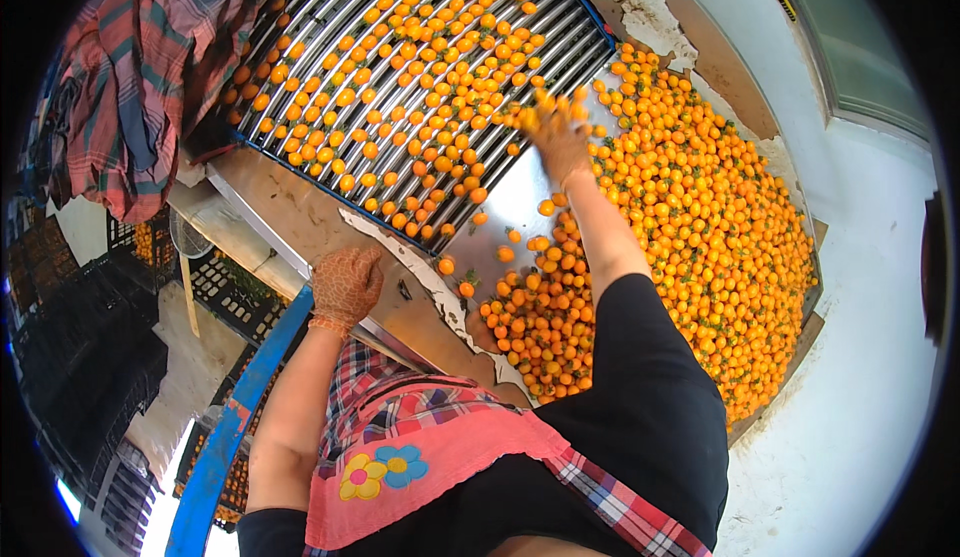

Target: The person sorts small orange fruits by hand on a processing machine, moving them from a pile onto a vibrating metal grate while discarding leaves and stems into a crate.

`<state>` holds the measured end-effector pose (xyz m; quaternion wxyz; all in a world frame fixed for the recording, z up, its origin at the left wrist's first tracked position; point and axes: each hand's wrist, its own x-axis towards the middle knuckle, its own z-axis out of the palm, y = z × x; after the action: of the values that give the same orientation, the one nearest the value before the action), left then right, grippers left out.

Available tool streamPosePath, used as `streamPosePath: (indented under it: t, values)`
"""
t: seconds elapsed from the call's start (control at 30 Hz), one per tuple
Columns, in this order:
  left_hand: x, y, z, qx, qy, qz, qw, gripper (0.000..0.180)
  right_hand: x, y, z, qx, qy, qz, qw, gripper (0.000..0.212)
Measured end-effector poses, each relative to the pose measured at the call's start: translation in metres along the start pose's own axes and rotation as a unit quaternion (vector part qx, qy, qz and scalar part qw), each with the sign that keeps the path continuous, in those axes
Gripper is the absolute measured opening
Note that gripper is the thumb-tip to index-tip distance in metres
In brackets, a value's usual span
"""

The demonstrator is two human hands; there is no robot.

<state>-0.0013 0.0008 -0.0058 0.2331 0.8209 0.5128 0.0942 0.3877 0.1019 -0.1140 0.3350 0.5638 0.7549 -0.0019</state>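
Note:
My right hand (560,147), in a patterned orange-brown glove, reaches to where a smooth metal sheet (520,195) meets the roller bed. Its fingers are spread among loose orange cherry tomatoes (545,115), slightly blurred, gripping none that I can see. A big heap of these tomatoes (690,227) lies right of that arm. Many more tomatoes are scattered over the parallel metal rollers (320,65). In a matching glove, my left hand (346,285) is curled closed at the near metal edge of the worktop (290,197). Its palm is hidden, so I cannot see whether anything is inside.
A blue metal bar (235,427) slants up beside my left forearm. Black crates (235,292), some with tomatoes, stand lower on the left, near a round strainer (190,235). Plaid cloth (150,87) hangs at the far left. A white wall (870,247) borders the heap's right side.

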Motion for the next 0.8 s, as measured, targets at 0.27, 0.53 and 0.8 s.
streamPosePath:
  t: [0.27, 0.53, 0.8]
  values:
    - [0.0, 0.001, -0.002, 0.005, -0.023, -0.014, 1.0, 0.019, -0.033, 0.027, -0.008, 0.253, -0.12, 0.298, 0.913, 0.049]
    - [0.002, 0.004, -0.005, 0.019, -0.029, -0.017, 0.999, 0.019, -0.107, -0.063, 0.021, 0.288, -0.169, 0.3, 0.893, 0.062]
    - [0.006, 0.004, -0.007, 0.022, -0.014, -0.026, 0.999, 0.02, -0.112, -0.158, -0.021, 0.476, -0.178, 0.254, 0.823, 0.053]
